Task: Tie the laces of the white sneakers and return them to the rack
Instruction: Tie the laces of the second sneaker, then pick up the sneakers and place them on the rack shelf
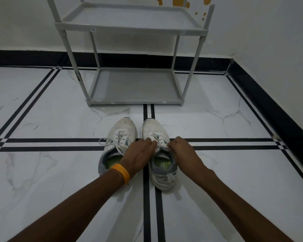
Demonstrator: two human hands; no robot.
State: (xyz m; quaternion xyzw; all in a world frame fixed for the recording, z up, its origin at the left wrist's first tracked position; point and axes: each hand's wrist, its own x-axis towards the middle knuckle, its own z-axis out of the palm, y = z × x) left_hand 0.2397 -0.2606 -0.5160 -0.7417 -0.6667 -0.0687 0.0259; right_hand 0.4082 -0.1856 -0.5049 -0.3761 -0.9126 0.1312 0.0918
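Reaching forward from the bottom of the view, two bare forearms met over a pair of white sneakers that stood side by side on the floor point(42, 172), toes pointing toward the rack. The left hand point(138, 154) lay across the gap between the shoes, its fingers curled and pinching lace at the tongue of the right sneaker point(160, 154); its grip was narrow, closed on the lace. The right hand point(179, 150) came in from the other side, fingertips pinched on a white lace end point(164, 147) of the same shoe, its grip likewise tight on the lace. An orange band point(123, 172) circled the left wrist. The left sneaker point(118, 138) sat just beside the right one, partly covered by the left hand, and its laces point(104, 140) trailed loose, one loop spilling out over the floor on its outer side. Both shoes showed grey collars and green insoles. They rested on white marble-look tiles crossed by black double stripes, astride the stripe running toward the viewer. The grey rack point(135, 84) stood near them further ahead against the white wall point(24, 23), its lower shelf and the shelf above it both bare of shoes. A black skirting point(33, 57) ran along the base of the wall, and orange spots point(182, 1) marked the wall behind the rack.
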